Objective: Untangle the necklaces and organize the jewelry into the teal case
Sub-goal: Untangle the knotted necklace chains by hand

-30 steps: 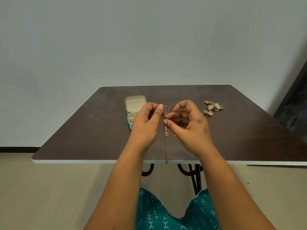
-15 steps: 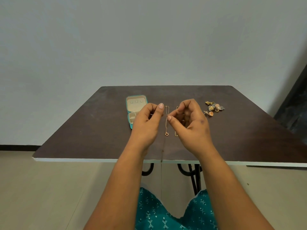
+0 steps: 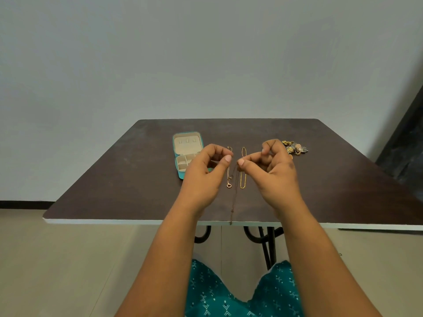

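Hands have spread apart since earlier, uncovering a gold chain [image 3: 243, 168] lying lengthwise toward the wall. Left hand [image 3: 206, 170] and right hand [image 3: 272, 170] fingers each pinch a dark chain [image 3: 234, 193] hanging straight down beside the case [image 3: 183, 175].

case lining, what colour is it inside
Cream or beige inside the case, against its teal shell; the head view shows it, with the lid open on the table.

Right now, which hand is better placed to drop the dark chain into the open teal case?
Left hand: it pinches the thin dark chain and sits beside the open teal case.
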